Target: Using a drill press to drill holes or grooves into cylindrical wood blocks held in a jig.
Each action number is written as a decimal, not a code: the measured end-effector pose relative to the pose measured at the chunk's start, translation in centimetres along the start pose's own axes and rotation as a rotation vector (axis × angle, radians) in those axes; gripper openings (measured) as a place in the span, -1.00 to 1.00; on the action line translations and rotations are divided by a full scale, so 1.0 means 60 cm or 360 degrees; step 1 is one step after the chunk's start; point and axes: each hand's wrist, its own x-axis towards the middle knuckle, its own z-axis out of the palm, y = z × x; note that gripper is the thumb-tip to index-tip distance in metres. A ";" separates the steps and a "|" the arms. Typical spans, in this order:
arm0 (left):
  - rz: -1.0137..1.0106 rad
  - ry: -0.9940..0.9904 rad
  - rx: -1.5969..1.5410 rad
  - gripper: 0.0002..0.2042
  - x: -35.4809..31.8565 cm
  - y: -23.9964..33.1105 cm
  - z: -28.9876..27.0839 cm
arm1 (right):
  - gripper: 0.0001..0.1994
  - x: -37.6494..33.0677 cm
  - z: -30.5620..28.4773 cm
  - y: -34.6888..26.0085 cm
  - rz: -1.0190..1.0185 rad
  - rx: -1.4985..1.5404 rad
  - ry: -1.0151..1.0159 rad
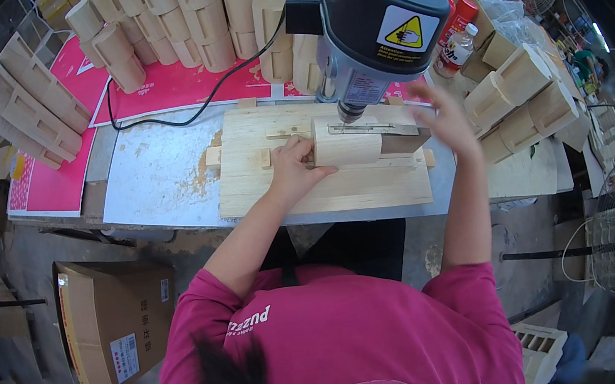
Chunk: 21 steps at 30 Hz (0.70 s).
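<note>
A pale wooden cylinder [348, 149] lies on its side on a wooden jig board [324, 199], under the chuck [350, 111] of a dark grey drill press [377, 16]. On top of the cylinder is a thin slotted metal plate [400, 128]. My left hand [293, 167] grips the cylinder's left end, thumb along its near side. Right of the chuck, my right hand [446, 123] is raised beside the plate's far end. Its fingers are apart and slightly blurred, and I see nothing in them. Whether it touches the drill press is hidden.
Stacked wooden cylinders [199, 20] line the back, with more grooved pieces at left [31, 100] and right [520, 98]. A black cable [182, 121] crosses the table. Bottles [456, 48] stand behind my right hand. A cardboard box [119, 325] sits on the floor at left.
</note>
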 end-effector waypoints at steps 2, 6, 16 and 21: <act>0.0093 -0.0049 -0.0031 -0.63 0.003 -0.003 0.000 | -0.65 -0.045 0.029 0.057 -0.0021 -0.0315 -0.0169; 0.0133 -0.0214 0.0081 -0.65 -0.026 0.017 -0.061 | -0.71 -0.094 0.042 0.028 0.0248 -0.0135 -0.0369; -0.0721 0.0315 -0.1127 -0.77 -0.136 0.020 -0.344 | -0.78 -0.178 0.069 0.040 0.0737 0.0747 -0.0536; -0.1150 0.0911 -0.1689 -0.62 -0.164 0.027 -0.376 | -0.79 -0.171 0.123 0.064 0.0825 0.0922 -0.0509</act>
